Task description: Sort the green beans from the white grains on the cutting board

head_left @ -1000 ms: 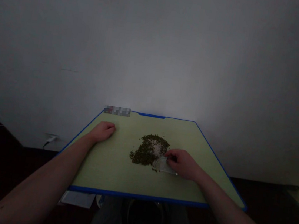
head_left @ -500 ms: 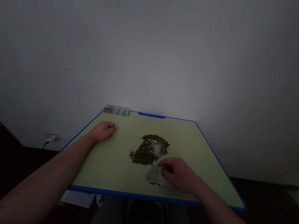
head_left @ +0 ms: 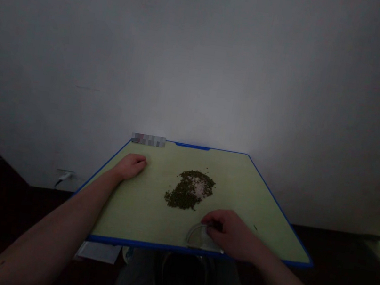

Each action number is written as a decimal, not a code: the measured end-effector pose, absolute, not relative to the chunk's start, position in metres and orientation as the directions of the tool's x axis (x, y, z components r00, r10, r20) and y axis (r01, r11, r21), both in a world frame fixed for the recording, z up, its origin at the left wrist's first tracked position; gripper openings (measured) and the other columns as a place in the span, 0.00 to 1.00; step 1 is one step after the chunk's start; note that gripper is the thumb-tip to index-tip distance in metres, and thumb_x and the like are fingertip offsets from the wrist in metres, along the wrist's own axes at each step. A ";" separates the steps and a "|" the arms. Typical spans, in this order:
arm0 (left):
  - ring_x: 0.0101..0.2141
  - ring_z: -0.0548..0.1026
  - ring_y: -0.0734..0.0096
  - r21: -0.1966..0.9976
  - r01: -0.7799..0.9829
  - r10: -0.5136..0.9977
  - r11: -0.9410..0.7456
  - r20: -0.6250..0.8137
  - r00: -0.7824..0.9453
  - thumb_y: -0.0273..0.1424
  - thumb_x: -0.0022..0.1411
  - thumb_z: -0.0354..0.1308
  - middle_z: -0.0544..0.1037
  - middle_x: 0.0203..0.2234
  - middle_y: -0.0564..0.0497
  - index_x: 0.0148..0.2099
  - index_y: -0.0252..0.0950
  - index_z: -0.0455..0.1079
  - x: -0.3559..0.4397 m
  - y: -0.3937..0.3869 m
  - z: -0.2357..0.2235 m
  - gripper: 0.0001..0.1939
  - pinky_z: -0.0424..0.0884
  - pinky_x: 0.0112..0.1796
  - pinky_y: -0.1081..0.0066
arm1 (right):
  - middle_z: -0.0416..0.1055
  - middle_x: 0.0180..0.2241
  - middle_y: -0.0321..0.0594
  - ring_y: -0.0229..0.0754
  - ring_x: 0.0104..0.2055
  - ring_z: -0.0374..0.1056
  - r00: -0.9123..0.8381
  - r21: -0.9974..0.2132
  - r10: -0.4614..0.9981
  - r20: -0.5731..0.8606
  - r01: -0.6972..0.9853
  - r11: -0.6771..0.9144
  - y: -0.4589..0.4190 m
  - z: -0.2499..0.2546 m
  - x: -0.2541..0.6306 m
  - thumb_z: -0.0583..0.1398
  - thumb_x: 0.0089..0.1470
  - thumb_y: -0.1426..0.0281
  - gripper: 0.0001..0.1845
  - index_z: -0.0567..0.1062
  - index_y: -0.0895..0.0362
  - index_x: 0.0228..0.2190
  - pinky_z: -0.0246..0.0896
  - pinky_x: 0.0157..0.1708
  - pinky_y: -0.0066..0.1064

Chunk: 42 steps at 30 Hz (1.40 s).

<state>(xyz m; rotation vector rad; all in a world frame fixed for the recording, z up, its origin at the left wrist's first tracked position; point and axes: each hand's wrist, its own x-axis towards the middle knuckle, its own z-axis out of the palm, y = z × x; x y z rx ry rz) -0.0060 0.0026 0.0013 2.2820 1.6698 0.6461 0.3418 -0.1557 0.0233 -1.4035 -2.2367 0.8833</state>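
My right hand [head_left: 229, 234] pinches a clear, half-round protractor [head_left: 195, 235] by its curved side. The protractor's straight edge lies along the near blue edge of the pale green folding table [head_left: 142, 221]. Beyond it, in the middle of the tabletop, is a loose pile of small green beans [head_left: 182, 196], with a patch of pale grains [head_left: 199, 189] on its right part. Left of the pile, my left hand [head_left: 131, 166] rests on the table as a closed fist, with nothing showing in it. Below the near edge sits a dark round bowl [head_left: 157, 280], its inside too dark to make out.
A blurred strip-shaped object [head_left: 148, 140] lies at the table's far left corner. Behind stands a grey wall [head_left: 201, 68], with a plugged-in cord [head_left: 64, 178] low on the left. A pale flat object [head_left: 100, 252] is under the table's near left edge.
My right hand has drawn the protractor toward me, from short of the near edge onto it. The few beans seen by its straight edge no longer show there. My left hand stays put.
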 end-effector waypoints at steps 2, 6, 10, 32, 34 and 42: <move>0.21 0.61 0.74 0.449 0.836 0.947 -0.315 0.206 0.246 0.34 0.52 0.43 0.59 0.14 0.56 0.19 0.36 0.57 -0.006 0.003 0.001 0.12 0.53 0.24 0.74 | 0.73 0.25 0.36 0.35 0.25 0.65 -0.444 -0.681 0.895 -0.040 0.668 0.300 -0.157 0.022 0.343 0.54 0.44 0.76 0.13 0.77 0.57 0.31 0.53 0.23 0.24; 0.20 0.60 0.74 0.467 0.827 0.949 -0.312 0.200 0.245 0.34 0.51 0.43 0.59 0.14 0.56 0.19 0.36 0.57 -0.007 0.003 0.000 0.12 0.53 0.23 0.73 | 0.74 0.26 0.36 0.36 0.27 0.66 -0.424 -0.690 0.904 -0.052 0.670 0.274 -0.160 0.020 0.345 0.54 0.44 0.75 0.13 0.77 0.56 0.32 0.56 0.25 0.25; 0.21 0.60 0.73 0.466 0.833 0.953 -0.299 0.191 0.235 0.35 0.51 0.43 0.60 0.14 0.56 0.19 0.36 0.57 -0.006 0.003 0.000 0.13 0.53 0.23 0.74 | 0.74 0.28 0.37 0.37 0.28 0.67 -0.425 -0.694 0.903 -0.067 0.670 0.264 -0.164 0.020 0.348 0.54 0.44 0.75 0.14 0.77 0.56 0.32 0.57 0.27 0.26; 0.21 0.60 0.73 0.448 0.838 0.948 -0.313 0.203 0.245 0.35 0.52 0.42 0.58 0.14 0.56 0.19 0.36 0.57 -0.007 0.004 0.000 0.13 0.54 0.23 0.73 | 0.71 0.23 0.36 0.35 0.24 0.63 -0.355 -0.543 0.929 0.110 0.761 0.355 -0.103 0.023 0.361 0.54 0.44 0.74 0.12 0.76 0.57 0.30 0.53 0.25 0.25; 0.21 0.60 0.73 0.447 0.838 0.948 -0.312 0.199 0.247 0.34 0.52 0.42 0.59 0.14 0.56 0.19 0.36 0.57 -0.007 0.003 0.000 0.13 0.54 0.23 0.73 | 0.70 0.23 0.36 0.35 0.24 0.63 -0.352 -0.566 0.931 0.098 0.750 0.343 -0.104 0.021 0.361 0.54 0.44 0.74 0.12 0.76 0.58 0.31 0.53 0.24 0.25; 0.21 0.60 0.74 0.461 0.828 0.946 -0.320 0.207 0.251 0.35 0.52 0.43 0.59 0.14 0.56 0.19 0.36 0.57 -0.008 0.004 0.000 0.13 0.53 0.23 0.74 | 0.70 0.22 0.35 0.35 0.24 0.63 -0.355 -0.579 0.929 0.100 0.739 0.345 -0.109 0.022 0.354 0.53 0.44 0.75 0.13 0.76 0.58 0.31 0.53 0.24 0.25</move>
